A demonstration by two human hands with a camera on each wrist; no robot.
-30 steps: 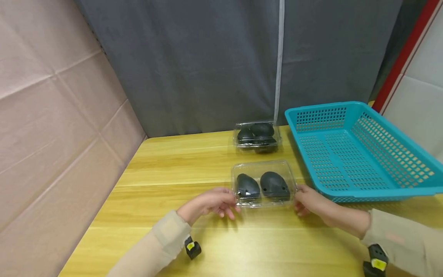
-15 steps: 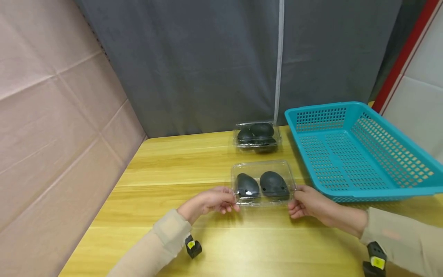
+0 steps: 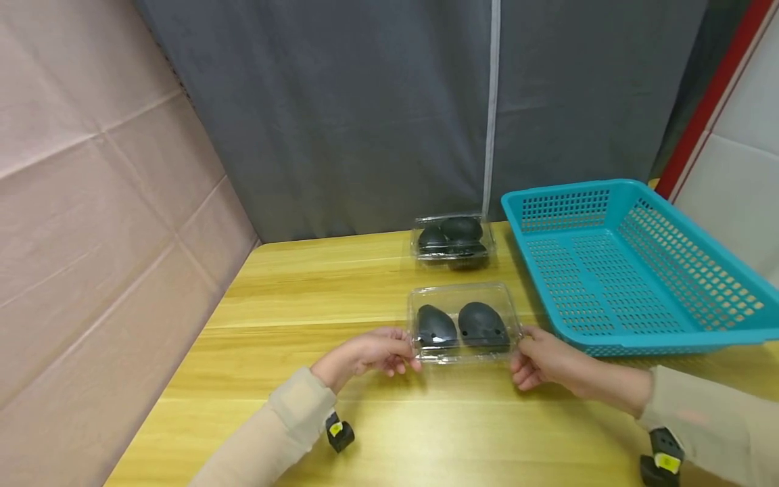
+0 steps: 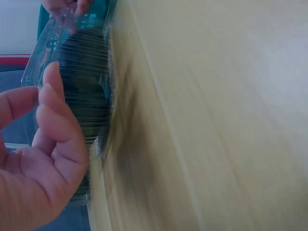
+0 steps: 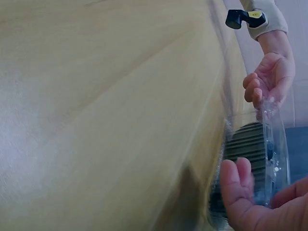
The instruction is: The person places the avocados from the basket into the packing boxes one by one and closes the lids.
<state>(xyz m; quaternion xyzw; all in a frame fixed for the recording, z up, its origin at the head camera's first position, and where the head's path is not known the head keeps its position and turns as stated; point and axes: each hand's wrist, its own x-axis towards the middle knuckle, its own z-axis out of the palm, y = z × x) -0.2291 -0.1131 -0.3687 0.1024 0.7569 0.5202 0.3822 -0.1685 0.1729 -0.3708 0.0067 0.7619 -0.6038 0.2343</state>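
A clear plastic clamshell box (image 3: 458,354) sits on the wooden table in the head view, its lid down over two dark, rounded, egg-shaped pieces (image 3: 483,325) with small holes. My left hand (image 3: 377,353) pinches the box's front left corner between thumb and fingers. At the front right corner my right hand (image 3: 544,360) pinches the rim, lower fingers curled beneath. Both wrist views show the ribbed side of the box, with the left hand (image 4: 50,159) and the right hand (image 5: 257,207) at its edge.
Behind stands a second clear box (image 3: 453,256) holding several dark rounded pieces. A turquoise perforated basket (image 3: 657,338) stands on the right, close to my right hand. A grey curtain (image 3: 341,122) borders the table's (image 3: 292,284) back edge, with a pinkish cloth (image 3: 109,223) along the left.
My right hand's fingers have shifted slightly left and curled in at the box corner. The left fingers have drawn in a little. The box has hardly moved.
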